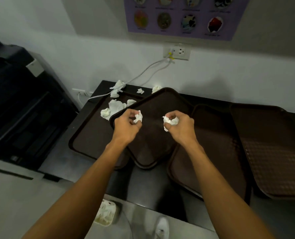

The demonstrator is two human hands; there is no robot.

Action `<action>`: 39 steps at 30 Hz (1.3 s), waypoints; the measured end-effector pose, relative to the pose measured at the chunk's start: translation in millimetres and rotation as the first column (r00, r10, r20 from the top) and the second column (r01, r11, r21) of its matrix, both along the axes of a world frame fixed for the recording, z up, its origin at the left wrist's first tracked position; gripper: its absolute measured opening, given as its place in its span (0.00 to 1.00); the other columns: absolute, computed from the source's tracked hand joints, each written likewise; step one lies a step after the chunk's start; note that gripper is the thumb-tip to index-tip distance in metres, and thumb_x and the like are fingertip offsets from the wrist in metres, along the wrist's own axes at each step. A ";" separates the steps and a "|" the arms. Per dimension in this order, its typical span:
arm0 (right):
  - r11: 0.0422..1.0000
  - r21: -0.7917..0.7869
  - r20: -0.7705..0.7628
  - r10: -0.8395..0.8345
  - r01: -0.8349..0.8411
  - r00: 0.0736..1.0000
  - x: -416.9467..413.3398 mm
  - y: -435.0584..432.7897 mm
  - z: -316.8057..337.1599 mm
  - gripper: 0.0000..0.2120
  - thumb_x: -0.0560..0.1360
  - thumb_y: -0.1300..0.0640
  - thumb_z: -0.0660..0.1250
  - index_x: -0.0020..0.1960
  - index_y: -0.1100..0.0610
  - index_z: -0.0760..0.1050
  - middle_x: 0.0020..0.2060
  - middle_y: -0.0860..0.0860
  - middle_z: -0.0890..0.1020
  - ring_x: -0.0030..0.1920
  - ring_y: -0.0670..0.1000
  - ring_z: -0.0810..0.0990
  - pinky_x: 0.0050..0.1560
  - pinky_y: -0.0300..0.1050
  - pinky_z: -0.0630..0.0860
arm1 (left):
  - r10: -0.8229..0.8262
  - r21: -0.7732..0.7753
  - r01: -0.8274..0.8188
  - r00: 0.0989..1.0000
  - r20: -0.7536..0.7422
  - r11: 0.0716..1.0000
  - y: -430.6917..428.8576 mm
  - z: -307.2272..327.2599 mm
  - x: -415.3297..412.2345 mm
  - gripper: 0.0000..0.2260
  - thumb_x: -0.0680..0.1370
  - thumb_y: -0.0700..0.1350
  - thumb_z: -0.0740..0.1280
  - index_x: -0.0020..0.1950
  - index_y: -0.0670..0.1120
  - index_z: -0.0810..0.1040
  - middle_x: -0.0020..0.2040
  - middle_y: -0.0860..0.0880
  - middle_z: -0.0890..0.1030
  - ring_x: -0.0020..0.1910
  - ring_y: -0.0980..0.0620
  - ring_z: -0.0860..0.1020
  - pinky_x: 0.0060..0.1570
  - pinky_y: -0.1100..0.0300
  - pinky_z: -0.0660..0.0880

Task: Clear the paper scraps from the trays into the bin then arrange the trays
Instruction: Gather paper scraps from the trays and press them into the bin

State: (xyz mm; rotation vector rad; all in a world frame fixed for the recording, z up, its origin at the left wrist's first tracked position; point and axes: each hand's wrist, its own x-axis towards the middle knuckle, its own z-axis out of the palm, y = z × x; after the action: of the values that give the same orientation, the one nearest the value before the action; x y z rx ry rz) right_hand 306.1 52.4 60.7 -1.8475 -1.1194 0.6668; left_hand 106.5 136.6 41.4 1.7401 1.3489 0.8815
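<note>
We saw a purple poster (181, 16) with round pictures on the white wall (74, 40). Below it sat a wall socket (177, 52), with two white cables (143, 71) running down onto the dark counter (84, 118). A large black machine (22, 104), blurred, stood at left. A white shoe (162, 227) showed on the grey floor (13, 195).

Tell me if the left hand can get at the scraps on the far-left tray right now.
Probably yes for reach: the scraps lie uncovered just beyond the left hand. But its grip is already shut on a wad, so it should bin that first.
</note>
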 end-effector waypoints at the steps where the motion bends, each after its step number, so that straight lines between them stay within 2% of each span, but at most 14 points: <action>1: 1.000 0.006 0.006 0.016 -0.016 1.000 -12.8 -1.1 2.4 0.09 0.74 0.63 0.76 0.52 0.54 0.83 0.42 0.41 0.78 0.41 0.29 0.76 0.36 0.20 0.68 | 0.010 0.007 -0.010 1.000 0.013 1.000 -7.2 3.6 -12.2 0.13 0.74 0.39 0.75 0.55 0.52 0.81 0.48 0.57 0.82 0.37 0.60 0.79 0.41 0.67 0.79; 3: 0.999 0.010 0.031 0.045 -0.045 0.998 -39.2 -3.3 5.7 0.09 0.74 0.63 0.76 0.52 0.54 0.83 0.44 0.42 0.79 0.44 0.23 0.73 0.38 0.18 0.66 | 0.028 0.023 -0.028 0.999 0.028 0.999 -20.2 10.2 -37.5 0.13 0.74 0.40 0.75 0.54 0.54 0.80 0.48 0.56 0.82 0.37 0.60 0.79 0.40 0.70 0.77; 5: 0.998 0.005 0.050 0.061 -0.062 0.997 -67.4 -5.4 8.4 0.09 0.74 0.61 0.77 0.52 0.51 0.83 0.48 0.44 0.82 0.47 0.31 0.76 0.39 0.18 0.66 | 0.043 0.040 -0.044 0.999 0.026 0.998 -32.6 16.5 -65.2 0.13 0.74 0.40 0.75 0.54 0.55 0.80 0.49 0.56 0.82 0.38 0.58 0.80 0.40 0.71 0.76; 8: 0.996 0.016 0.043 0.089 -0.090 0.995 -112.7 -11.5 10.4 0.09 0.74 0.59 0.78 0.52 0.50 0.83 0.49 0.45 0.83 0.49 0.42 0.79 0.41 0.21 0.68 | 0.059 0.069 -0.060 0.998 0.016 0.996 -49.9 19.8 -112.8 0.12 0.75 0.42 0.75 0.56 0.54 0.81 0.48 0.57 0.83 0.39 0.54 0.80 0.43 0.66 0.78; 11: 0.991 0.024 0.030 0.133 -0.134 0.991 -162.4 -23.1 11.6 0.08 0.74 0.60 0.77 0.51 0.52 0.84 0.47 0.45 0.84 0.45 0.37 0.78 0.41 0.19 0.67 | 0.093 0.085 -0.095 0.995 0.026 0.992 -70.5 15.5 -166.5 0.12 0.74 0.45 0.76 0.55 0.56 0.81 0.48 0.57 0.83 0.41 0.54 0.81 0.45 0.64 0.79; 13: 0.986 0.012 0.005 0.167 -0.167 0.986 -196.8 -33.2 10.5 0.07 0.74 0.60 0.77 0.51 0.53 0.84 0.46 0.45 0.83 0.44 0.36 0.77 0.40 0.19 0.68 | 0.116 0.082 -0.118 0.993 0.037 0.990 -86.6 13.2 -202.3 0.12 0.75 0.45 0.76 0.55 0.56 0.81 0.48 0.58 0.84 0.45 0.57 0.81 0.46 0.67 0.78; 17: 0.971 -0.010 0.003 0.238 -0.238 0.971 -263.1 -49.9 1.8 0.08 0.75 0.58 0.77 0.52 0.50 0.83 0.47 0.42 0.82 0.47 0.37 0.77 0.40 0.19 0.69 | 0.190 0.022 -0.193 0.978 0.088 0.981 -117.3 7.6 -269.9 0.12 0.76 0.45 0.75 0.56 0.56 0.80 0.50 0.59 0.83 0.47 0.62 0.81 0.44 0.72 0.76; 22: 0.954 -0.030 -0.010 0.298 -0.298 0.955 -331.4 -68.5 -9.8 0.08 0.76 0.57 0.76 0.54 0.50 0.83 0.49 0.46 0.82 0.49 0.40 0.77 0.39 0.21 0.69 | 0.268 0.005 -0.270 0.959 0.095 0.963 -145.1 -2.3 -338.1 0.12 0.76 0.43 0.75 0.57 0.53 0.81 0.50 0.58 0.83 0.47 0.63 0.81 0.42 0.72 0.76; 27: 0.935 -0.070 -0.030 0.346 -0.347 0.938 -376.6 -77.7 -21.5 0.08 0.76 0.57 0.76 0.53 0.49 0.83 0.51 0.50 0.83 0.51 0.44 0.80 0.37 0.23 0.71 | 0.336 -0.021 -0.335 0.937 0.091 0.942 -160.7 -11.2 -379.1 0.10 0.76 0.45 0.75 0.55 0.55 0.81 0.49 0.59 0.82 0.45 0.62 0.81 0.39 0.71 0.77; 30: 0.917 -0.093 -0.037 0.386 -0.388 0.922 -393.0 -77.9 -32.1 0.08 0.76 0.57 0.76 0.53 0.48 0.83 0.52 0.50 0.83 0.52 0.45 0.80 0.38 0.23 0.73 | 0.383 -0.060 -0.379 0.918 0.099 0.924 -167.2 -23.9 -391.6 0.10 0.76 0.44 0.75 0.56 0.52 0.81 0.49 0.55 0.83 0.44 0.59 0.82 0.40 0.70 0.78; 33: 0.892 -0.119 -0.059 0.432 -0.436 0.900 -406.0 -75.2 -44.2 0.10 0.76 0.59 0.75 0.56 0.50 0.83 0.51 0.46 0.82 0.50 0.43 0.81 0.39 0.26 0.75 | 0.429 -0.113 -0.419 0.898 0.097 0.901 -174.4 -42.5 -398.2 0.11 0.76 0.43 0.75 0.57 0.51 0.82 0.49 0.54 0.83 0.45 0.60 0.82 0.44 0.70 0.78; 37: 0.853 -0.192 -0.093 0.477 -0.485 0.874 -420.1 -70.6 -75.3 0.13 0.76 0.60 0.75 0.58 0.48 0.83 0.47 0.38 0.79 0.48 0.40 0.79 0.50 0.35 0.80 | 0.474 -0.212 -0.453 0.878 0.060 0.866 -182.3 -78.9 -404.0 0.12 0.76 0.44 0.75 0.58 0.51 0.81 0.50 0.55 0.84 0.47 0.61 0.81 0.43 0.72 0.77; 39: 0.833 -0.207 -0.110 0.501 -0.513 0.858 -423.4 -68.7 -97.6 0.12 0.76 0.60 0.75 0.57 0.50 0.83 0.46 0.38 0.79 0.48 0.39 0.80 0.48 0.29 0.78 | 0.502 -0.262 -0.483 0.865 0.007 0.836 -185.4 -101.3 -405.7 0.12 0.77 0.45 0.75 0.60 0.52 0.81 0.51 0.56 0.83 0.48 0.59 0.81 0.44 0.70 0.76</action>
State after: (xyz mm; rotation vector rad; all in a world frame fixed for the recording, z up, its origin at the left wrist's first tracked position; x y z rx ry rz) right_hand -117.3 -16.3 -36.9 -1.7065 -1.5762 1.1860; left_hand -299.1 -48.8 -59.8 1.1632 1.8126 0.9853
